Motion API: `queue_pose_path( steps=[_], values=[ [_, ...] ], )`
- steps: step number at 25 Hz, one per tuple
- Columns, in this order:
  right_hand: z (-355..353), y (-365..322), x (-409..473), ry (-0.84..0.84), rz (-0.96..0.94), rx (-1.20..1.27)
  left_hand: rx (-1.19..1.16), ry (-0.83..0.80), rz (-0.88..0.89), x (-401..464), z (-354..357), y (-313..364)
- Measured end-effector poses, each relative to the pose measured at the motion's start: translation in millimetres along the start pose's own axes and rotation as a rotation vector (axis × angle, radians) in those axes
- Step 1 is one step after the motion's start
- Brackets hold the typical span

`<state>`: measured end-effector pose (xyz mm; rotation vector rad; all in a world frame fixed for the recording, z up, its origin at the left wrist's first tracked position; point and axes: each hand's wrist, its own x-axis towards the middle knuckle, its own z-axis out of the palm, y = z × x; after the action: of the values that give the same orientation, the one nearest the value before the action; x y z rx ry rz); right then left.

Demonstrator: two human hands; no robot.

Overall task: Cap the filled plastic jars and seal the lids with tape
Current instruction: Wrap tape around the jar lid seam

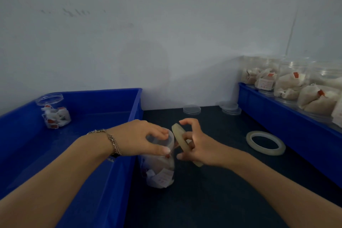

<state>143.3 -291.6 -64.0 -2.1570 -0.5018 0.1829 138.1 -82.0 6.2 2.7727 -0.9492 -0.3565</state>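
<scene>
- My left hand (146,138) grips the lid on the jar (160,170); I'd hold it steady.
- My right hand (196,144) holds the tape roll (182,141); I'd keep the strip taut across the seam.

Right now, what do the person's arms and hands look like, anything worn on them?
Both forearms are bare, with no sleeves or gloves showing. The left hand has a silver chain bracelet at its wrist. The right hand and its wrist show nothing worn.

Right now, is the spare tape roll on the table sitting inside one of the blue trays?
No: the spare tape roll lies flat on the dark table, beside the right blue tray, not in it.
</scene>
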Motion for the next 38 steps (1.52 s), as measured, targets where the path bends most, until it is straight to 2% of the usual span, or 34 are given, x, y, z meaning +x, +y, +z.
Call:
queue_pose_path(
  steps=[3,7,10,15,19,24,28,35,38],
  values=[
    [9,8,-8,0.071,-0.039,0.03,0.048,0.148,-0.091,4,16,6],
    [22,18,-13,0.19,-0.14,0.058,0.494,0.23,-0.263,17,38,10],
    [26,17,-18,0.259,-0.203,-0.045,0.582,0.264,-0.204,22,35,10],
    [2,3,-14,0.281,-0.139,-0.44,0.6,0.139,-0.111,19,22,8],
    [-19,-6,-12,0.289,-0.202,-0.805,0.468,0.068,-0.049,18,16,1],
    [-25,-1,-10,0.303,-0.303,-0.954,0.158,-0.06,0.095,12,6,-2],
    [-27,9,-10,0.299,-0.237,-1.086,-0.024,-0.22,0.137,5,1,-16],
    [-13,16,19,0.393,-0.257,-1.295,-0.18,-0.211,0.185,15,3,-33],
    [-2,19,30,0.396,-0.208,-1.26,-0.272,-0.198,0.169,12,4,-33]
  ],
)
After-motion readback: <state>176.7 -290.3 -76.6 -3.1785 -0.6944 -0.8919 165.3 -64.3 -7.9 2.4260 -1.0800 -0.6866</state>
